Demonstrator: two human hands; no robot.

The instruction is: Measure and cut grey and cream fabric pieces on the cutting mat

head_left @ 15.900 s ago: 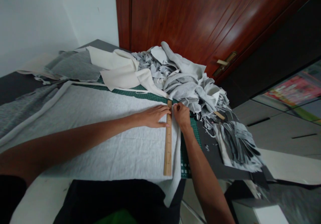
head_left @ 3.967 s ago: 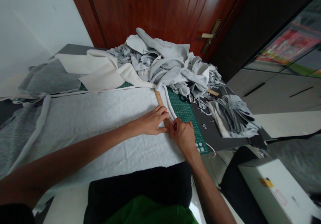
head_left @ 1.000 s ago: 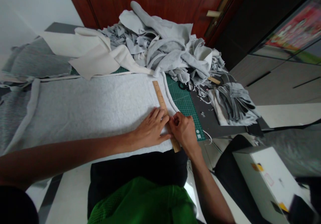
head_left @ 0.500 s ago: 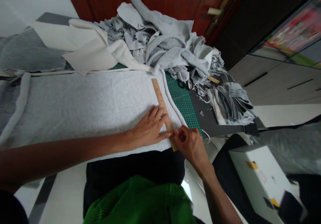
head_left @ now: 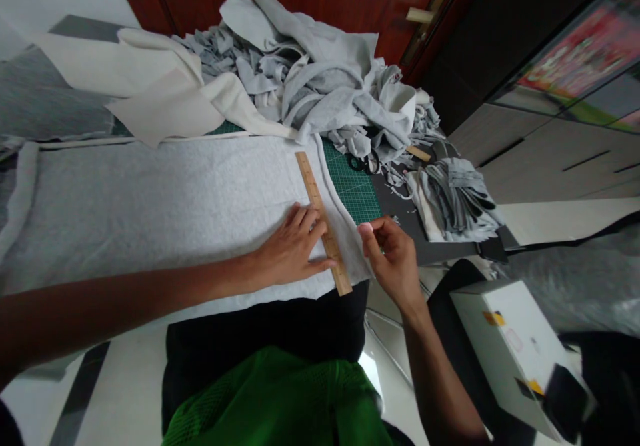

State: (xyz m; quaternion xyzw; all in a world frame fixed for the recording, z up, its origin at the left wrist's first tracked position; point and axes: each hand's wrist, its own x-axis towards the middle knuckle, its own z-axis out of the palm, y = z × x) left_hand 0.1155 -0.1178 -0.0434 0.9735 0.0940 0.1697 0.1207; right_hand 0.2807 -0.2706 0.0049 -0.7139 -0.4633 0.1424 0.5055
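Observation:
A wide piece of light grey fabric (head_left: 175,193) lies flat on the table, its right edge curling up. A wooden ruler (head_left: 311,183) rests across it near that edge, tilted, its near end at the fabric's front border. My left hand (head_left: 295,246) lies flat with fingers apart, fingertips and thumb pressing on the ruler. Just right of the ruler, my right hand (head_left: 393,256) is raised by the fabric's edge with thumb and fingers curled together. Something small and pinkish shows at the thumb tip; I cannot make out what it is.
Behind the fabric is a heap of grey fabric scraps (head_left: 335,93), with cream cloth (head_left: 110,66) to its left. Black-handled scissors (head_left: 364,161) lie by a green cutting mat (head_left: 353,189). Folded grey cloth (head_left: 455,199) sits at right; a white box (head_left: 515,346) stands lower right.
My right hand has moved right, off the ruler's near end, to beside the fabric's edge. My left hand stays on the ruler. The whole view has shifted slightly.

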